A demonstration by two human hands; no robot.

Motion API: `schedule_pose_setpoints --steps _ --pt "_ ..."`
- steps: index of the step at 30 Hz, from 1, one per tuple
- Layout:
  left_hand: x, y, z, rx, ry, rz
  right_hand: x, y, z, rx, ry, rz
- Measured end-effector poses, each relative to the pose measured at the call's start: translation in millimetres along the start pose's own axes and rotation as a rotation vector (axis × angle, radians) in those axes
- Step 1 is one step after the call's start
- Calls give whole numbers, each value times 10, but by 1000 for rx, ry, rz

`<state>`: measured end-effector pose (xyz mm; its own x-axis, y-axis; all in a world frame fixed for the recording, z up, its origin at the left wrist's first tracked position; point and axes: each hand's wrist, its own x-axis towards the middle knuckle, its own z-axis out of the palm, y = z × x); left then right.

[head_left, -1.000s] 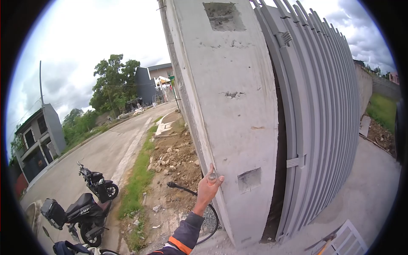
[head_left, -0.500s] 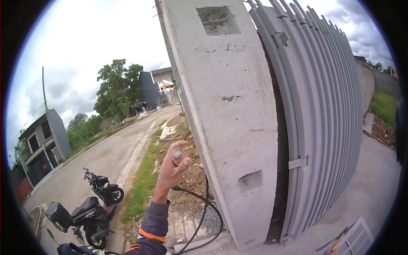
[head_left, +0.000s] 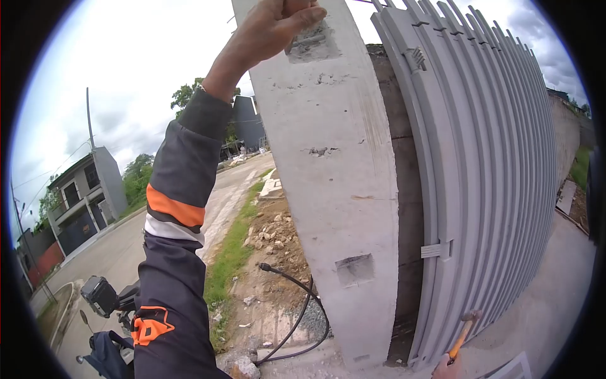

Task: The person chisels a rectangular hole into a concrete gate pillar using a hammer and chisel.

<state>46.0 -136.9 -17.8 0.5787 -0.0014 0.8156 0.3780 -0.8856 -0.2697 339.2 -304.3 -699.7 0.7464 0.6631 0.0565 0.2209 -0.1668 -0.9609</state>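
Note:
My left hand (head_left: 274, 28) is raised at the top of the view, closed, in front of the upper recess (head_left: 314, 49) in the concrete pillar (head_left: 341, 202). Its curled fingers hide most of what they hold. The earlier frame shows a chisel-like metal rod end-on between thumb and forefinger. Low on the right, my right hand (head_left: 447, 368) is closed around the orange handle of a hammer (head_left: 458, 343). The hammer's head points up and stands apart from the pillar, in front of the gate's lower part. A lower recess (head_left: 355, 270) is also cut in the pillar face.
A grey slatted metal gate (head_left: 486, 189) rises right of the pillar, past a dark gap. On the ground to the left lie a black cable (head_left: 293, 278), rubble (head_left: 274, 230) and stones. A parked motorcycle (head_left: 104, 297) stands by the road (head_left: 126, 252).
My left hand has risen from beside the pillar to its upper recess, the arm now crossing the view. My right hand and the hammer have come clearly into sight at lower right.

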Motion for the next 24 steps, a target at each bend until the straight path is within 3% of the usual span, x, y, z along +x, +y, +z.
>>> schedule_pose_setpoints --steps 2,4,8,10,12,15,18,21,24 --pt "396 -170 96 164 1 144 203 6 79 175 -109 -100" --pt "592 -306 124 89 -95 31 366 46 194 260 -239 -165" --pt "773 -479 177 136 -252 -87 398 477 566 284 -407 30" --pt "729 -562 236 81 -246 -203 279 452 623 117 -525 91" --pt "701 -704 285 64 -233 -244 157 1368 1160 -3 -480 -16" --pt "628 -987 356 94 -222 -236 -144 1594 1310 -177 -494 -216" --pt "538 -1431 437 73 -121 -33 -254 2223 1639 -191 -591 -248" --pt "467 -1288 381 306 -90 -55 -245 1958 1591 -134 -636 -94" --pt "513 -1235 231 75 -165 -164 -239 1051 1351 -59 -628 27"
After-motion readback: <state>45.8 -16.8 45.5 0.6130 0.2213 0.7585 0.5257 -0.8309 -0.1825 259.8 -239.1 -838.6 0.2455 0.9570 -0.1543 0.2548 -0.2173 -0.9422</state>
